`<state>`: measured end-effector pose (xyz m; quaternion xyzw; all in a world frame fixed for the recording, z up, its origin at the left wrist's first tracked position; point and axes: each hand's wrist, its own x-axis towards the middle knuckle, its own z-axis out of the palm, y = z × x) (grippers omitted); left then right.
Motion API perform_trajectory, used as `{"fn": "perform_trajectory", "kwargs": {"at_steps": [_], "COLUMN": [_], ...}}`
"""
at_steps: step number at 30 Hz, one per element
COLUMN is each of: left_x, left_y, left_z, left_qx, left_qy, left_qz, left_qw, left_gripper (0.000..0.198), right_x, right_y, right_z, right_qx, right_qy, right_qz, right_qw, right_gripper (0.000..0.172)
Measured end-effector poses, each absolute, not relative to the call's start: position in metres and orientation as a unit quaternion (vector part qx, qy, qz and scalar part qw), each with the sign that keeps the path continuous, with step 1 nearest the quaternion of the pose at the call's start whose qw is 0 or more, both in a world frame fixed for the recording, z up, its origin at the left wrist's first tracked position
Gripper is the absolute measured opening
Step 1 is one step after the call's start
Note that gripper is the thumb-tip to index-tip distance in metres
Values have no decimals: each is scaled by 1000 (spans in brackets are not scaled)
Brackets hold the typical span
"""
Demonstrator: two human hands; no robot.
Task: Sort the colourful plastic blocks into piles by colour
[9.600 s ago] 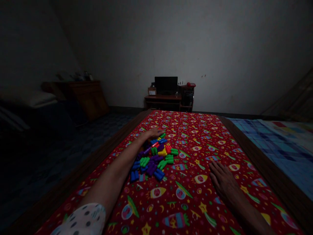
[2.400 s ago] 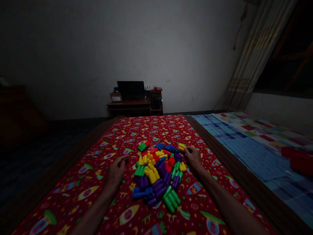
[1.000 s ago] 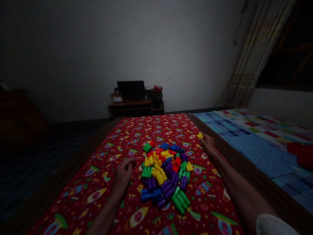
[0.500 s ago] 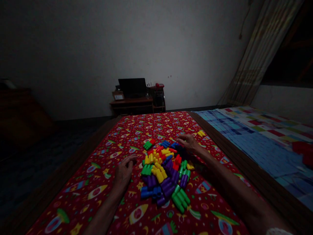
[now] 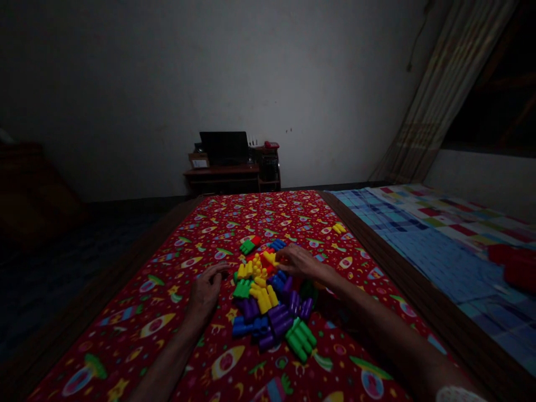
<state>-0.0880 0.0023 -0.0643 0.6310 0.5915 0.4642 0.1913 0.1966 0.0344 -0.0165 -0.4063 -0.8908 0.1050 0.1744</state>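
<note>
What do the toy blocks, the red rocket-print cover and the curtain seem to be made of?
Toy blocks: likely hard plastic, smooth and glossy, with highlights along the rounded tubes.
Red cover: flat, printed; fabric or thin vinyl, cannot tell.
Curtain: probably cloth, matte, hanging in folds.

One left hand (image 5: 205,291) and one right hand (image 5: 298,261), two in all, appear with one heap of plastic blocks (image 5: 280,319), too overlapped for an exact count, and one yellow block (image 5: 339,228) outside it. Also in view: one red printed cover (image 5: 360,335), one monitor (image 5: 224,148), one desk (image 5: 221,171), one cardboard box (image 5: 198,161), one curtain (image 5: 439,84).
</note>
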Motion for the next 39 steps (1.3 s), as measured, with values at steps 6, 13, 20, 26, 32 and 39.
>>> {"fn": "perform_trajectory", "kwargs": {"at_steps": [6, 13, 20, 26, 32, 39], "left_x": [-86, -86, -87, -86, -88, -88], "left_y": [0, 0, 3, 2, 3, 3], "left_z": [-61, -58, -62, -63, -67, -68], "left_qx": [636, 640, 647, 650, 652, 651], "left_qy": [600, 607, 606, 595, 583, 583], "left_qz": [452, 438, 435, 443, 453, 452], "left_qw": [176, 172, 159, 162, 172, 177], "left_gripper": [37, 36, 36, 35, 33, 32], "right_x": [181, 175, 171, 176, 202, 300], "right_y": [29, 34, 36, 40, 58, 89], "right_z": [-19, -26, -28, -29, -16, 0], "right_qx": [-432, -407, -381, -400, -450, -615], "right_qy": [-874, -896, -908, -851, -777, -613], "right_qz": [47, 75, 77, 201, 195, 135], "right_qw": [219, 158, 157, 275, 396, 477], "right_gripper": [40, 24, 46, 28, 11, 19]}}
